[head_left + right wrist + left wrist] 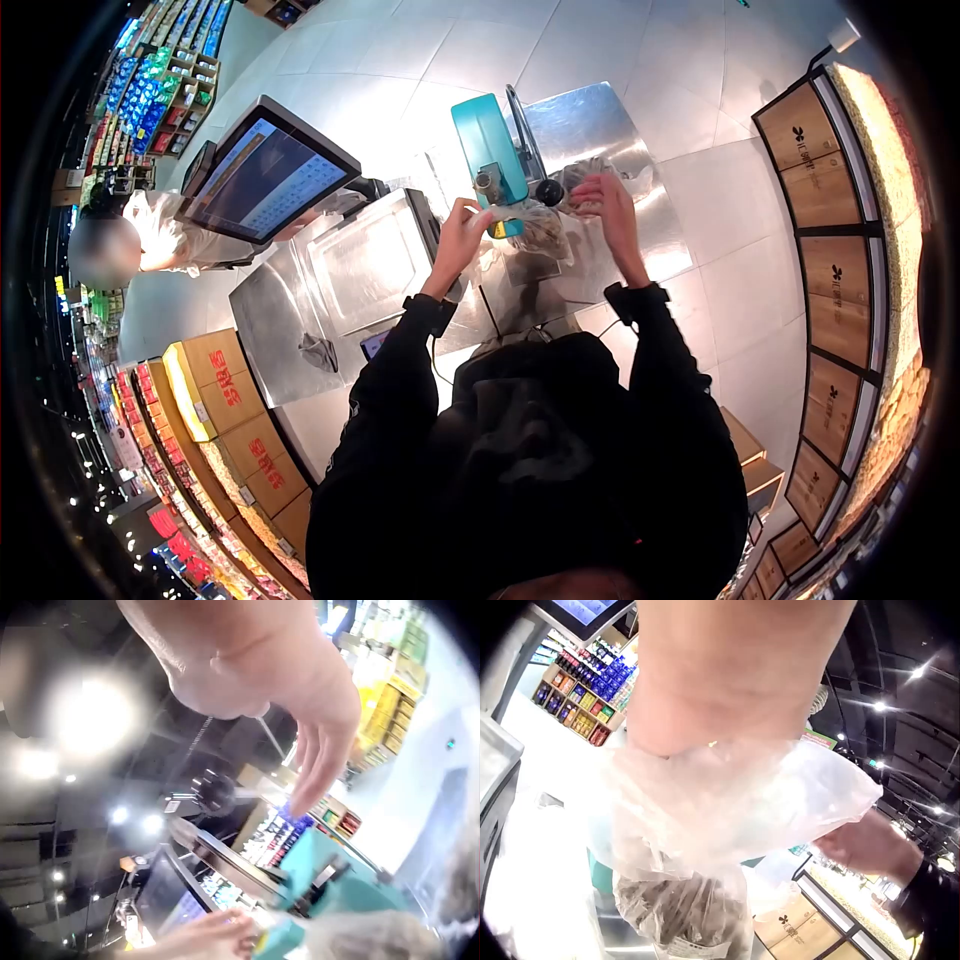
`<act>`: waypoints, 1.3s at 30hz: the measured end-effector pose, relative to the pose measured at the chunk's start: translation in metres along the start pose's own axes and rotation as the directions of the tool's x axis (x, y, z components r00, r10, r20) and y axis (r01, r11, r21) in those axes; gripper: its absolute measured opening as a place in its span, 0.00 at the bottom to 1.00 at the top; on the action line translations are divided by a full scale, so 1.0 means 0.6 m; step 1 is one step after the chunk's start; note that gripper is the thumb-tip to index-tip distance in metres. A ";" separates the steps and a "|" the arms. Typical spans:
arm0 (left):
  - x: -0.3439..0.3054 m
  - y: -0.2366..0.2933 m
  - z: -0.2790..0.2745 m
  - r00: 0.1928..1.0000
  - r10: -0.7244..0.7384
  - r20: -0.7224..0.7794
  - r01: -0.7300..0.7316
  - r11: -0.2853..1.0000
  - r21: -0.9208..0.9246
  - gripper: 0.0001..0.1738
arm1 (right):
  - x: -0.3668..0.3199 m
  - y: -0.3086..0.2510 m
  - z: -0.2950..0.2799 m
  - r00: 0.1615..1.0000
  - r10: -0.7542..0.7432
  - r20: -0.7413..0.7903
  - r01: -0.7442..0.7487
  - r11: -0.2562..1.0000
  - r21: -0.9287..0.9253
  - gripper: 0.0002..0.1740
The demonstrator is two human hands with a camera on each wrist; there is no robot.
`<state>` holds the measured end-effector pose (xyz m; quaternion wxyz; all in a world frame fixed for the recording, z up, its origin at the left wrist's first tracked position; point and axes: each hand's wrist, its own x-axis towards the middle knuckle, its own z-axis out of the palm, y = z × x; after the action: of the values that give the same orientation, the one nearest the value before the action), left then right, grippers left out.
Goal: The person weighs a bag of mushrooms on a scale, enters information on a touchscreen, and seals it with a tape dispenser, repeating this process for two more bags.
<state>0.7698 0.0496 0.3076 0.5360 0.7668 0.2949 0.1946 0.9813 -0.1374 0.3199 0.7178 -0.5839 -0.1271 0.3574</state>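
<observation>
One left hand [458, 243] pinching plastic bag [543, 236], right hand [612, 215] released, open floor [690, 100] past counter [590, 115] edge

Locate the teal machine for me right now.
In the head view, the teal machine is at upper centre, just beyond the left hand and right of the monitor.

Left hand [458, 242] and right hand [614, 215]: bare
Sleeves [385, 375]: long, black, creased
Wrist bands [430, 313]: black, one per wrist
Cables [434, 360]: thin, one at each band
Top [530, 520]: black, blurry pale grey patch in front
</observation>
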 end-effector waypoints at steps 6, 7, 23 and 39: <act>0.001 0.008 -0.011 0.999 -0.027 0.034 0.024 0.996 0.083 0.13 | -0.018 -0.154 0.142 0.962 0.195 0.193 0.009 0.681 -0.732 0.35; 0.003 0.007 -0.012 0.999 -0.014 0.045 0.010 0.997 0.081 0.13 | -0.013 -0.160 0.152 0.933 0.298 0.202 0.034 0.487 -0.873 0.35; 0.002 0.009 -0.008 1.000 -0.010 0.019 0.011 0.998 -0.056 0.12 | -0.027 -0.032 0.126 0.940 -0.313 0.137 0.278 0.472 -0.837 0.23; 0.010 -0.017 -0.009 0.995 -0.004 0.097 0.007 0.999 -0.032 0.13 | -0.037 -0.033 0.130 0.918 -0.348 0.188 0.297 0.292 -0.909 0.17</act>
<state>0.7687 0.0602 0.2997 0.5624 0.7658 0.2673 0.1603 0.9260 -0.0953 0.3659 0.3242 -0.8538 -0.4031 0.0587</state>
